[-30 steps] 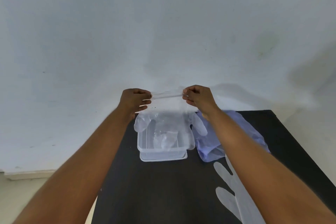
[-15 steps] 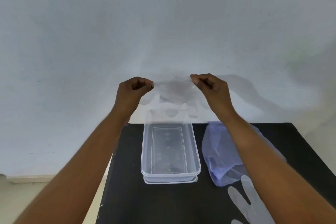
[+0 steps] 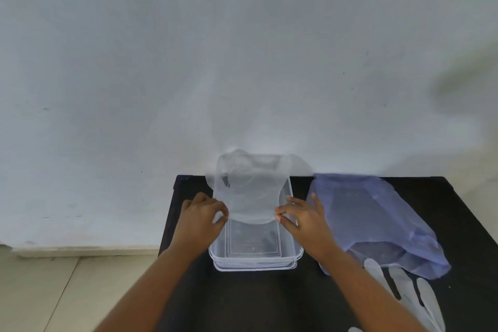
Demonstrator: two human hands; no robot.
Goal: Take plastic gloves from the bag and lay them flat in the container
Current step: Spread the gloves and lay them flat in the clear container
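Note:
A clear plastic glove (image 3: 249,191) is stretched over the far half of the clear rectangular container (image 3: 256,261), its fingers reaching past the far rim toward the wall. My left hand (image 3: 202,217) pinches the glove's cuff at its left corner beside the container's left rim. My right hand (image 3: 301,217) pinches the cuff's right corner over the right rim. The pale blue plastic bag (image 3: 377,218) lies to the right of the container. Another clear glove (image 3: 412,296) lies flat on the table near the bag's front end.
The black table (image 3: 256,304) stands against a pale wall (image 3: 242,62). Its left edge runs just left of my left hand, with tiled floor (image 3: 54,291) below. The container sits on what looks like a clear lid.
Both hands have come down from in front of the wall to the container's rims, bringing the glove with them; it now lies spread over the container's far half.

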